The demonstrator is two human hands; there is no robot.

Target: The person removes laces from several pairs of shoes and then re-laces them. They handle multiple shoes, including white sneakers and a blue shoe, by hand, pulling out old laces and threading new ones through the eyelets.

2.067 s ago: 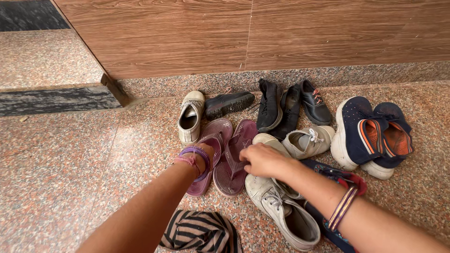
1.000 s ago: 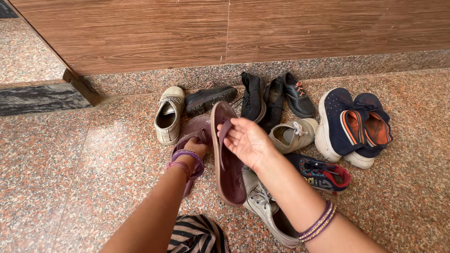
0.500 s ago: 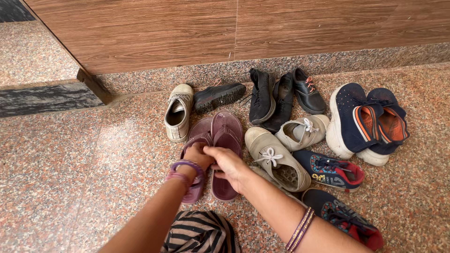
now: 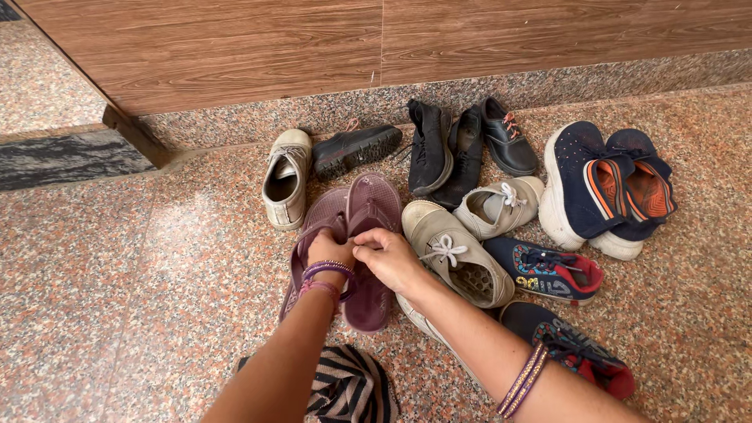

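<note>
Two maroon flip-flops lie side by side on the speckled stone floor. My left hand [image 4: 329,249] grips the strap of the left flip-flop [image 4: 316,222]. My right hand [image 4: 389,256] is closed on the strap of the right flip-flop [image 4: 374,202], thumb and fingers pinching it. Both hands meet over the middle of the pair. Purple bangles sit on my left wrist, and thin bangles on my right forearm.
Around the pair lie a beige shoe [image 4: 285,177], several black shoes [image 4: 429,149], beige sneakers [image 4: 458,252], dark patterned sneakers [image 4: 548,270], and navy shoes with orange-lined sandals [image 4: 595,192]. A wood-panelled wall [image 4: 376,47] stands behind. Striped cloth [image 4: 348,388] is by my arms.
My right hand lifted the right flip-flop on edge, then laid it flat beside the left one. Both hands now hold the straps close together; a beige sneaker got turned over.
</note>
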